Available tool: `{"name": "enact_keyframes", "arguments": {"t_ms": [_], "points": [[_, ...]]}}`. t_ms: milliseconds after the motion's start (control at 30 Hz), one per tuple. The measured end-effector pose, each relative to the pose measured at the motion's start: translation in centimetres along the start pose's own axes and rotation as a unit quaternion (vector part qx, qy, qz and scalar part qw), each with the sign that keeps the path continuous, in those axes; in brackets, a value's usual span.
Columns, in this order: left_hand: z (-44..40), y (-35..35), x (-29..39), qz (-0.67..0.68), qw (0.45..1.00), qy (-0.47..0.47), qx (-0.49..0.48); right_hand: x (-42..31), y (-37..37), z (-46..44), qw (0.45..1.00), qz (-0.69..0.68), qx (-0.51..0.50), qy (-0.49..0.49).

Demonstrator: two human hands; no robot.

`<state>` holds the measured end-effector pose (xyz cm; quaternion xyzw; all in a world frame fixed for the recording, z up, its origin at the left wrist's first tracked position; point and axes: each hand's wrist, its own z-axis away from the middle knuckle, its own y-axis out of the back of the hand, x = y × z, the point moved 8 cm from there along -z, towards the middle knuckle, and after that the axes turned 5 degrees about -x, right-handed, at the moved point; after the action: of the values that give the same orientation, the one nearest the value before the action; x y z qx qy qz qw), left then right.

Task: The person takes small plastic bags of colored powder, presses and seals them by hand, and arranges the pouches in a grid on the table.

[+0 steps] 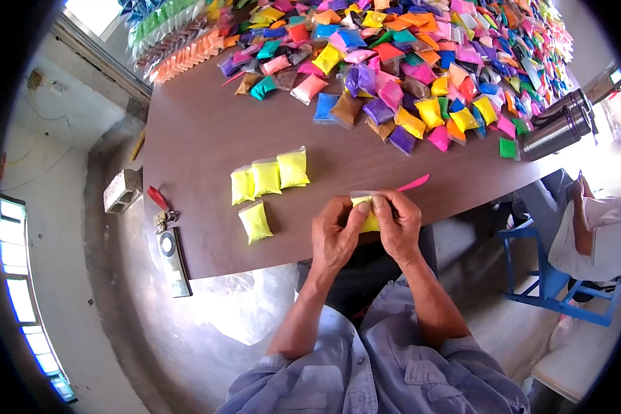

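Between my two hands, close to the table's front edge, is a small clear plastic bag of yellow stuff [370, 222]. My left hand [337, 231] grips its left side and my right hand [398, 224] its right side, both thumbs pressed near the top. Fingers behind the bag are partly hidden. To the left lie several similar yellow bags: a row of overlapping ones [267, 176] and a single one [255, 222] below. A pink plastic stick [414, 183] lies just beyond my right hand.
A big heap of colourful small bags [407, 69] covers the far side of the brown table [193, 145]. At the right edge a steel flask [555, 131] lies tilted. Keys with a red strap [160, 207] and a phone [174, 262] are at the left edge. Another person sits at right.
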<state>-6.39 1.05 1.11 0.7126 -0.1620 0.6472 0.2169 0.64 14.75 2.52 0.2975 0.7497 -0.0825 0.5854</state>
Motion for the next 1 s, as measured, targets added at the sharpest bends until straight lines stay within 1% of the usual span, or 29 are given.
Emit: {"name": "enact_keyframes", "arguments": {"t_ms": [67,100,167,300,367,400,500,567,600,633,700,767,833,867,933,967,1000], "points": [[-0.1,-0.3,0.4,0.079,0.997,0.002,0.014,0.0,0.2,0.0,1.000,-0.003,0.021,-0.003],[-0.2,-0.2,0.4,0.080,0.997,0.002,0.015,0.0,0.2,-0.1,1.000,-0.002,0.019,-0.003],[-0.3,0.0,0.2,0.068,0.998,-0.004,0.019,-0.2,0.1,-0.2,0.999,0.031,0.016,0.016],[0.0,0.6,-0.6,0.034,0.999,-0.025,0.025,-0.5,-0.2,-0.1,0.999,0.033,-0.001,0.011],[0.2,0.7,-1.1,0.028,0.998,-0.045,0.032,-0.1,-0.5,-0.2,0.999,0.015,-0.021,-0.026],[0.2,0.7,-0.8,0.031,0.998,-0.044,0.036,-0.1,-0.5,-0.2,0.999,0.017,-0.025,-0.025],[-0.1,0.4,-0.5,0.045,0.998,-0.011,0.029,0.1,-0.4,-0.2,0.998,0.036,-0.016,-0.040],[-0.3,-0.2,-0.1,0.050,0.999,-0.019,0.000,-0.3,0.2,0.0,0.996,0.074,0.044,-0.005],[-0.4,0.2,1.4,0.026,1.000,-0.012,-0.004,0.3,0.2,0.2,0.996,0.062,0.054,-0.024],[-0.4,0.3,1.1,0.028,1.000,-0.009,-0.001,0.4,0.1,0.3,0.996,0.063,0.050,-0.025],[-0.5,0.2,0.9,-0.023,0.999,-0.041,0.006,0.0,0.1,0.2,0.995,0.075,0.060,-0.016],[-0.4,0.4,0.3,-0.016,0.999,-0.041,0.019,0.0,0.1,0.1,0.996,0.075,0.049,-0.026],[-0.2,0.4,0.0,-0.031,0.999,-0.039,0.010,0.4,-0.1,-0.1,0.996,0.072,0.002,-0.042],[-0.2,0.4,-0.1,-0.025,0.999,-0.041,0.008,0.4,-0.1,-0.1,0.996,0.078,0.003,-0.042],[-0.1,0.6,0.5,-0.014,0.996,-0.083,0.034,0.6,-0.2,0.0,0.997,0.058,0.004,-0.055],[-0.1,0.5,0.5,-0.006,0.996,-0.084,0.028,0.7,-0.2,0.0,0.996,0.068,0.009,-0.056],[-0.3,0.4,0.6,0.013,0.997,-0.071,0.014,0.9,-0.1,0.0,0.997,0.045,0.033,-0.050]]}}
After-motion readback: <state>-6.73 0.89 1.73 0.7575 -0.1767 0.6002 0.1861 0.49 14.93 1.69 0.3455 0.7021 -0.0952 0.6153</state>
